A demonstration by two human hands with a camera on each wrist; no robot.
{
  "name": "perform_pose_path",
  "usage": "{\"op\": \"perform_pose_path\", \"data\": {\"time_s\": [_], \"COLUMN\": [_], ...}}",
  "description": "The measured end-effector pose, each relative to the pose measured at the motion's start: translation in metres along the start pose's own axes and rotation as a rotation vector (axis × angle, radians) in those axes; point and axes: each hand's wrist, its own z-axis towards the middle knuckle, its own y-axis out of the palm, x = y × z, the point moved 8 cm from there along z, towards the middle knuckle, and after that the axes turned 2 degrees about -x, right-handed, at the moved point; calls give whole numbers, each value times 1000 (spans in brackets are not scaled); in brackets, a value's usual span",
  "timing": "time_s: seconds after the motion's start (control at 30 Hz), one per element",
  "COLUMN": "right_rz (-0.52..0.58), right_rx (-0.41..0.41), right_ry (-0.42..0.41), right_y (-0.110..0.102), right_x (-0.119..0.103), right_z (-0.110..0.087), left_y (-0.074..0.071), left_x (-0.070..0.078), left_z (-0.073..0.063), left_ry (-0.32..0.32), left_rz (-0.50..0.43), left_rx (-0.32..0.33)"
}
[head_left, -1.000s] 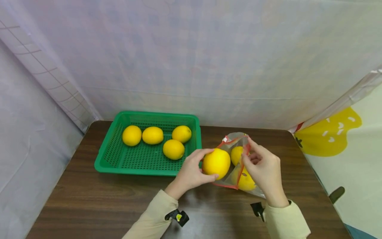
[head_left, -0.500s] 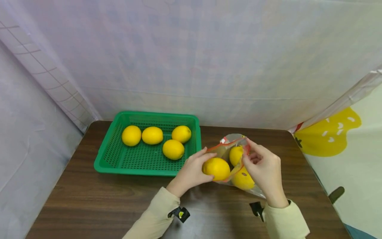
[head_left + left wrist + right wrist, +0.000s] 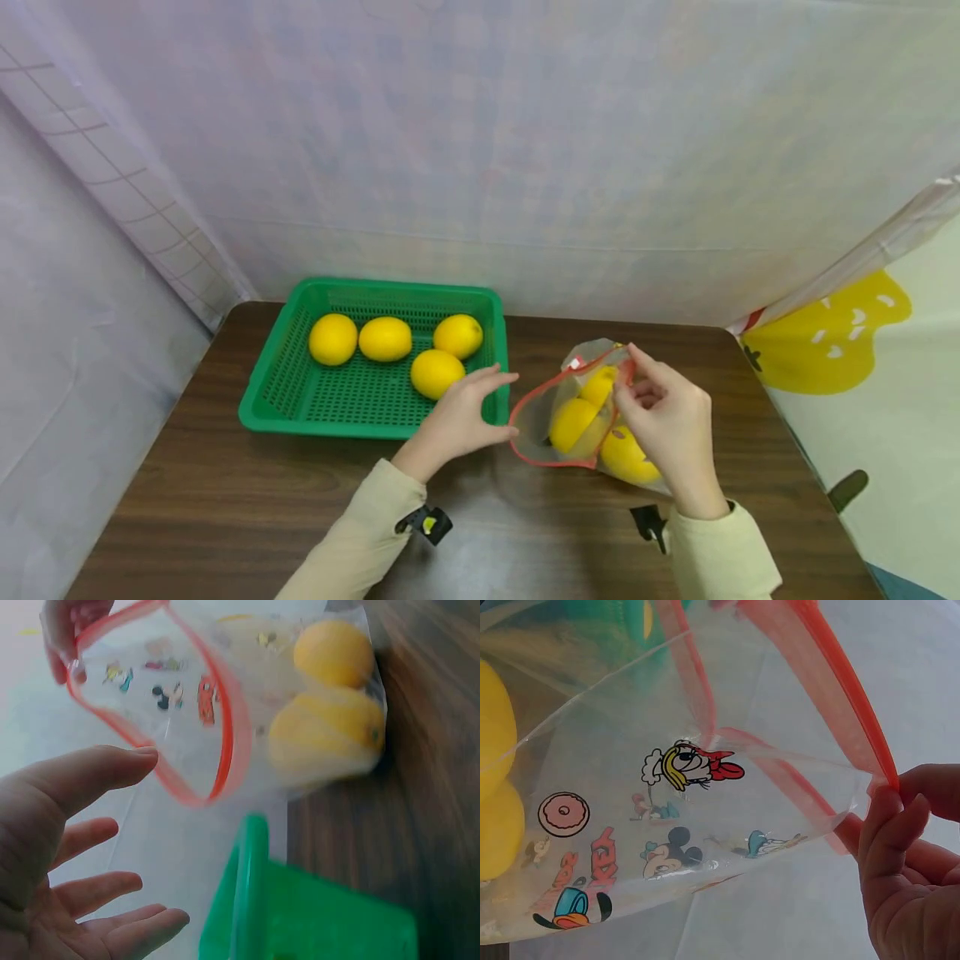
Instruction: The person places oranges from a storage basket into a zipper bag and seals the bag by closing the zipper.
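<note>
My right hand [image 3: 675,421] pinches the red-edged mouth of a clear zip bag [image 3: 551,463] between thumb and fingers. The bag lies tilted on the table with its mouth spread wide toward the left, and cartoon prints show on its film in the right wrist view. Three lemons show inside; one lemon [image 3: 572,427] sits nearest the mouth. Between the bag and the green basket [image 3: 322,427] is my left hand [image 3: 453,421], holding nothing, its fingers spread and its thumb close to the bag's rim. Several lemons, one a lemon [image 3: 385,339] near the back, lie in the basket.
The dark wooden table [image 3: 247,517] carries basket and bag side by side. A pale cloth [image 3: 480,167] hangs right behind the table's back edge. The basket's raised rim stands close beside my left hand.
My left hand has let go of a lemon, which now lies inside the bag, and has drawn back left toward the basket. My right hand keeps pinching the bag's edge.
</note>
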Motion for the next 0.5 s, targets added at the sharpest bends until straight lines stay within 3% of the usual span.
{"op": "perform_pose_path", "data": {"time_s": [0.17,0.4,0.5], "right_rz": [0,-4,-7], "right_rx": [0,-16,-24], "right_ry": [7,15,24], "right_y": [-1,-1,0], "right_x": [4,6,6], "right_z": [0,1,0], "left_y": [-19,-49,-60], "left_x": [-13,-34,-41], "left_z": [1,10,15], "left_ry": [-42,-126,-161], "left_rz": [21,141,177], "left_rx": [9,17,-9]}}
